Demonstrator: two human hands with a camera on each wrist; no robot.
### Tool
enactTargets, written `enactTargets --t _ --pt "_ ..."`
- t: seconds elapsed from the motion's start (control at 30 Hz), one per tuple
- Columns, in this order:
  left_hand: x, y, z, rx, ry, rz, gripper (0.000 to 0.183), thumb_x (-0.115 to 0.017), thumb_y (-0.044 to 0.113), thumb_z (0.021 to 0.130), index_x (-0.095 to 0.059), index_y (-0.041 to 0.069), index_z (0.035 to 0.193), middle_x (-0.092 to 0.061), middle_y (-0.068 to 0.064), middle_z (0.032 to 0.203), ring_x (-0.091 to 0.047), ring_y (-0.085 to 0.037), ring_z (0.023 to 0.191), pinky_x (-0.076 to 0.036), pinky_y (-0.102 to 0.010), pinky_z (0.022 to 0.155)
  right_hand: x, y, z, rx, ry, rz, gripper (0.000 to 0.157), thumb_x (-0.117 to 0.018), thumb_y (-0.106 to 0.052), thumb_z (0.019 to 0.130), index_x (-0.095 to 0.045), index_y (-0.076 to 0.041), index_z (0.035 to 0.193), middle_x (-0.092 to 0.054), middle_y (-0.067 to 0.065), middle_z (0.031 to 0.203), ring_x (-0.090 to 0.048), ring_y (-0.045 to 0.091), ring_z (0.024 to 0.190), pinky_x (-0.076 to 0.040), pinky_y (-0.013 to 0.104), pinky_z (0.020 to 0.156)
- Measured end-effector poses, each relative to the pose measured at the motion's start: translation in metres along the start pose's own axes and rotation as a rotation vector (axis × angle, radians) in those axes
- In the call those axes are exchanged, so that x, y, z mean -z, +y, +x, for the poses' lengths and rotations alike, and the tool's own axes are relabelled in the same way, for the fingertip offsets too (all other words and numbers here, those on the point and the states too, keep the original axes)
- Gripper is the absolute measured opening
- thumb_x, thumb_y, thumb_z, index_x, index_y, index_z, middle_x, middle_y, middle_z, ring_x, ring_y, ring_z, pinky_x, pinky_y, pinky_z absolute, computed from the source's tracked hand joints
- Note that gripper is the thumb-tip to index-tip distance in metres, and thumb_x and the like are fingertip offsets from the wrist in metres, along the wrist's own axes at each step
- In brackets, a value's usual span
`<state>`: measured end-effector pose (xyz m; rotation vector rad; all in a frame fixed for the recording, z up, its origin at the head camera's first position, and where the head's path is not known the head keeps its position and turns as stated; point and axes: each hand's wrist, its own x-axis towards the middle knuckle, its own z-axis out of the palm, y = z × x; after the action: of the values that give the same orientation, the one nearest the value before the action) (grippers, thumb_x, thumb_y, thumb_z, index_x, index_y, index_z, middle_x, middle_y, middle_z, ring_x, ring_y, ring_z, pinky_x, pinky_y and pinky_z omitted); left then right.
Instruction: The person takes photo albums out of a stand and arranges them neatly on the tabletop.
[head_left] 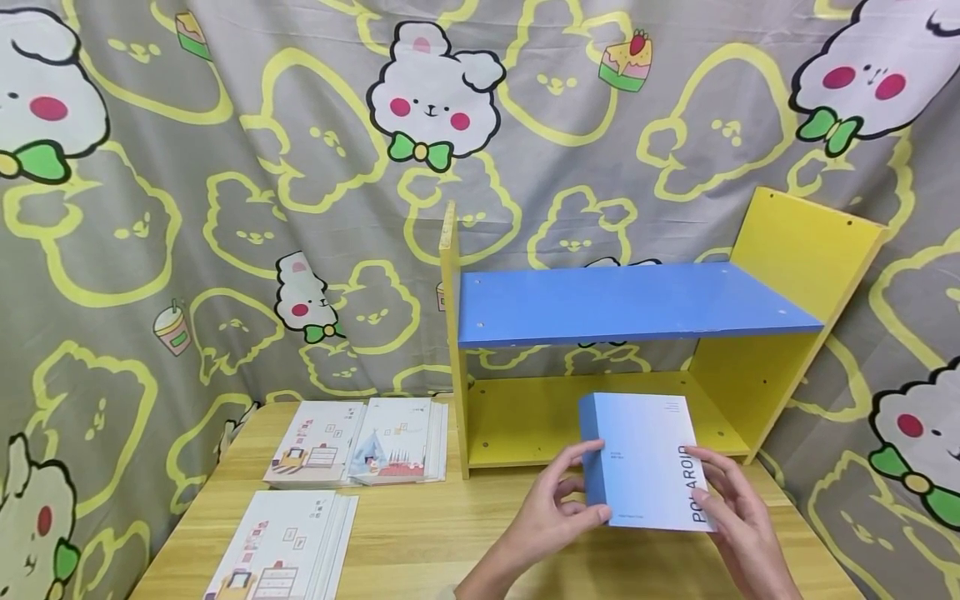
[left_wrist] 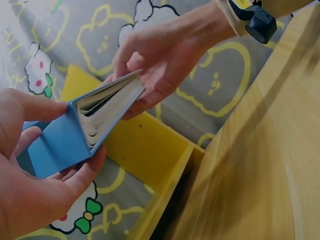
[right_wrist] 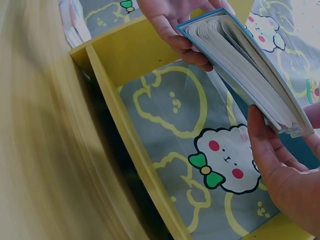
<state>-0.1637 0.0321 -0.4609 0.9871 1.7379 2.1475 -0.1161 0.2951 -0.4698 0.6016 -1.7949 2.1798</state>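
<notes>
A light blue photo album (head_left: 648,467) with POLAROID printed along its right side is held up in front of the shelf, above the table. My left hand (head_left: 551,512) grips it by the spine, thumb near the lower corner and fingers higher up. On the opposite edge, my right hand (head_left: 742,521) holds it with the thumb on the cover. From the left wrist view, the album's pages (left_wrist: 97,120) show slightly fanned between the covers. The right wrist view shows the thick page block (right_wrist: 240,60) between both hands.
A small shelf with yellow sides and a blue upper board (head_left: 630,300) stands at the back right of the wooden table (head_left: 420,533). White illustrated books lie in stacks at left: one in front (head_left: 277,542), two behind (head_left: 315,442). A patterned curtain (head_left: 300,167) hangs close behind.
</notes>
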Motion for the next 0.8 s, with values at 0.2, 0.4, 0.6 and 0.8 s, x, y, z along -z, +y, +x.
enactTargets --t 0.2,0.4,0.6,0.8 --pt "0.003 0.0 -0.003 -0.004 0.001 0.013 0.07 -0.071 0.0 0.093 -0.044 0.021 0.153 -0.041 -0.011 0.14 -0.064 -0.016 0.111 -0.061 -0.031 0.083 -0.004 0.0 0.001 -0.006 -0.016 0.0 0.05 -0.033 0.015 0.104 -0.035 0.005 0.153 -0.057 0.003 0.139 -0.068 0.019 0.109 -0.063 0.037 0.076" --pt "0.005 0.003 -0.008 0.018 0.016 0.025 0.069 -0.072 0.003 0.093 -0.044 0.023 0.153 -0.041 -0.012 0.141 -0.065 -0.016 0.111 -0.061 -0.031 0.084 -0.008 0.001 0.001 -0.026 -0.003 -0.011 0.049 -0.034 0.013 0.105 -0.036 0.003 0.152 -0.058 0.003 0.138 -0.068 0.018 0.108 -0.063 0.038 0.076" --pt "0.007 0.004 -0.01 0.021 0.021 0.025 0.07 -0.071 0.003 0.093 -0.043 0.023 0.154 -0.04 -0.012 0.141 -0.065 -0.016 0.111 -0.061 -0.03 0.085 -0.011 0.001 0.0 -0.047 0.017 -0.036 0.047 -0.036 0.012 0.105 -0.037 0.003 0.151 -0.058 0.002 0.137 -0.068 0.017 0.107 -0.063 0.038 0.075" --pt "0.009 0.005 -0.012 0.012 0.024 0.026 0.072 -0.072 0.0 0.091 -0.043 0.023 0.154 -0.041 -0.012 0.141 -0.065 -0.017 0.111 -0.061 -0.031 0.085 -0.013 0.002 0.002 -0.041 0.002 -0.032 0.048 -0.036 0.013 0.104 -0.036 0.004 0.152 -0.057 0.002 0.139 -0.069 0.018 0.107 -0.063 0.04 0.077"
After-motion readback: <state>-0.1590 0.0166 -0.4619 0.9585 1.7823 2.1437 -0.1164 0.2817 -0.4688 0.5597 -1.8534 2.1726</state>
